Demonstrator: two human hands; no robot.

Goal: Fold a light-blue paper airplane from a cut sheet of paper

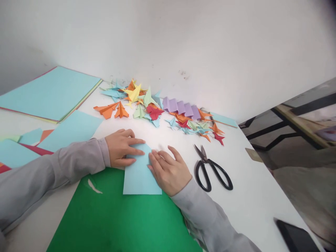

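Observation:
A light blue sheet of paper (141, 178) lies under both hands, partly on the green mat. Its upper end is narrower than its straight lower edge, with the top corners partly hidden by fingers. My left hand (122, 148) rests palm down at the upper left of the sheet, fingers spread, their tips on the paper. Along the upper right edge, my right hand (170, 169) lays its outstretched fingers against the paper, one finger raised. Both hands are open. The green mat (123, 220) has a pale torn mark near its upper left.
Black-handled scissors (207, 164) lie right of my right hand, blades slightly apart. Folded paper planes (133, 93) and a purple pleated paper (181, 106) line the wall. Coloured sheets (55, 92) are stacked at left. A dark phone-like object (298, 236) sits near the table's right edge.

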